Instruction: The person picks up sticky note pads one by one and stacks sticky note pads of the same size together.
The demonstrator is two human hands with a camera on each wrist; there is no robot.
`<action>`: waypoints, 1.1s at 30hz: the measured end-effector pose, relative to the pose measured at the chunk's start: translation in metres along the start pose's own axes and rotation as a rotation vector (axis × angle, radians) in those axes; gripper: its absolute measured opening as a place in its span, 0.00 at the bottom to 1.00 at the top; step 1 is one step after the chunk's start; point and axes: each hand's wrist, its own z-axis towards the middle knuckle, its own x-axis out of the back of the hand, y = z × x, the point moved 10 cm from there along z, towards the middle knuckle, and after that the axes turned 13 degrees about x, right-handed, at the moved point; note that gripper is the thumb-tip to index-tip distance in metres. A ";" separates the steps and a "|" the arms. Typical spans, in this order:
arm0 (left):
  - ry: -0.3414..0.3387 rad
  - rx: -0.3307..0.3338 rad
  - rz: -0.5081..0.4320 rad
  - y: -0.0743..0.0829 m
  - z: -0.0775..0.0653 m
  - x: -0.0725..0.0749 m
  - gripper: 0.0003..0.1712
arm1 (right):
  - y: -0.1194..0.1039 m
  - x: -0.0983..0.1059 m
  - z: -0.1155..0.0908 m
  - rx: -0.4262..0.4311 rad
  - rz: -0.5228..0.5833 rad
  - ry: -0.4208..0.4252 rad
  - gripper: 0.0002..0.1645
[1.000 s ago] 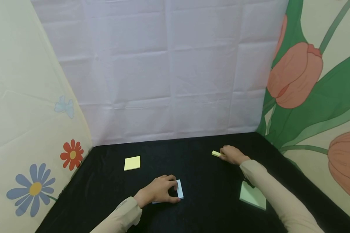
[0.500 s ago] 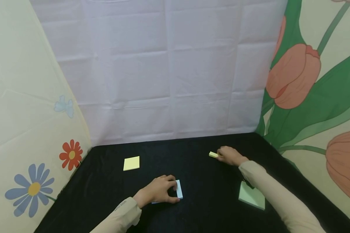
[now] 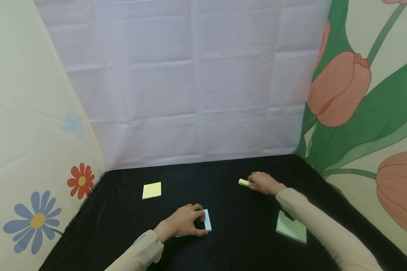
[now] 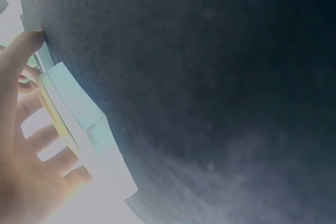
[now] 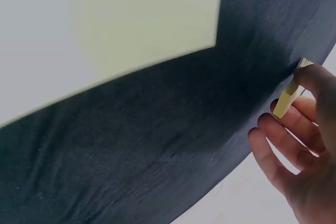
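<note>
Two slim, straight-edged strips with matte faces are in hand on my feed. My right hand (image 3: 264,182) pinches the yellow strip (image 3: 243,182) between thumb and forefinger, its other fingers loosely bent; from that wrist I see fine layers at the strip's end. My left hand (image 3: 184,221) arches with curled fingers, thumb and forefinger on the pale blue strip (image 3: 208,221). Just under its palm, the edge of a blue piece (image 3: 178,236) shows, mostly hidden from me. The two hands are well apart.

Everything lies over a soft black cloth (image 3: 224,199), faintly wrinkled. Taking its middle as the dial's hub, I have the left hand near the hub, the right hand and yellow strip at two, a thin yellow square (image 3: 152,191) at ten, and a thicker pale green pad (image 3: 291,229) at three. A creased white sheet (image 3: 196,82) hangs at twelve, flanked by cream fabric with flowers (image 3: 27,150) and a tulip-printed hanging (image 3: 359,131).

The yellow strip's free end points just past nine, its long axis running nearly crosswise. The blue strip's long axis runs almost twelve to six, far end leaning slightly toward eleven. I can't tell whether the yellow strip touches the cloth.
</note>
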 end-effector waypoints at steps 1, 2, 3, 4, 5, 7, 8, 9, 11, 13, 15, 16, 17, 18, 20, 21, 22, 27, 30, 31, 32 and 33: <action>0.002 0.001 0.001 0.000 0.000 0.000 0.20 | 0.000 0.000 0.001 -0.001 -0.002 -0.004 0.08; 0.003 0.002 0.001 0.000 0.000 0.000 0.20 | -0.001 -0.001 0.001 0.001 -0.004 -0.008 0.08; 0.003 0.003 0.001 0.000 0.000 0.000 0.20 | -0.001 -0.001 0.002 0.000 -0.007 -0.013 0.08; 0.002 0.003 0.000 0.000 0.000 0.000 0.20 | -0.001 -0.002 0.003 -0.001 -0.009 -0.021 0.08; 0.000 0.004 0.000 0.000 0.000 0.000 0.20 | 0.000 -0.003 0.003 -0.004 -0.008 -0.027 0.08; -0.005 0.005 -0.003 0.001 0.001 0.000 0.20 | 0.001 -0.004 0.003 -0.014 -0.002 -0.039 0.08; -0.007 0.005 -0.004 0.001 0.001 0.000 0.20 | 0.001 -0.005 0.003 -0.016 0.001 -0.041 0.08; -0.008 0.005 -0.004 0.001 0.001 0.000 0.20 | 0.001 -0.005 0.003 -0.016 0.003 -0.041 0.08; -0.011 0.006 -0.004 0.001 0.001 0.000 0.20 | 0.001 -0.005 0.003 -0.010 0.003 -0.035 0.08; -0.013 0.006 -0.007 0.002 0.000 0.001 0.20 | 0.000 -0.005 0.003 -0.006 0.001 -0.032 0.08; -0.014 0.005 -0.008 0.002 0.000 0.002 0.20 | 0.000 -0.005 0.003 -0.002 -0.001 -0.030 0.08; -0.014 0.004 -0.009 0.003 0.000 0.002 0.20 | 0.000 -0.005 0.003 -0.003 -0.003 -0.031 0.08; -0.014 0.004 -0.009 0.003 0.000 0.002 0.20 | 0.000 -0.004 0.002 -0.006 -0.002 -0.032 0.08; -0.013 0.002 -0.009 0.003 0.001 0.002 0.20 | 0.000 -0.005 0.002 -0.010 -0.002 -0.036 0.08; -0.013 0.000 -0.007 0.004 0.001 0.003 0.20 | 0.000 -0.005 0.003 -0.011 -0.002 -0.038 0.08; -0.014 0.000 -0.007 0.004 0.001 0.002 0.20 | 0.000 -0.005 0.003 -0.011 -0.003 -0.039 0.08; -0.015 0.001 -0.006 0.003 0.001 0.002 0.20 | 0.000 -0.005 0.003 -0.009 -0.002 -0.038 0.08; -0.013 0.001 -0.002 0.003 0.001 0.002 0.20 | -0.007 -0.002 0.003 0.031 -0.002 -0.011 0.08; -0.008 -0.003 0.002 0.003 0.001 0.001 0.20 | -0.011 -0.001 0.002 0.059 -0.008 0.008 0.08; -0.005 -0.005 0.002 0.003 0.001 0.002 0.20 | -0.012 -0.001 0.001 0.068 -0.012 0.014 0.08; -0.003 -0.006 0.003 0.004 0.001 0.002 0.20 | -0.012 -0.001 0.001 0.073 -0.017 0.018 0.08; -0.002 -0.004 0.002 0.003 0.001 0.002 0.20 | -0.013 -0.001 0.001 0.078 -0.024 0.021 0.08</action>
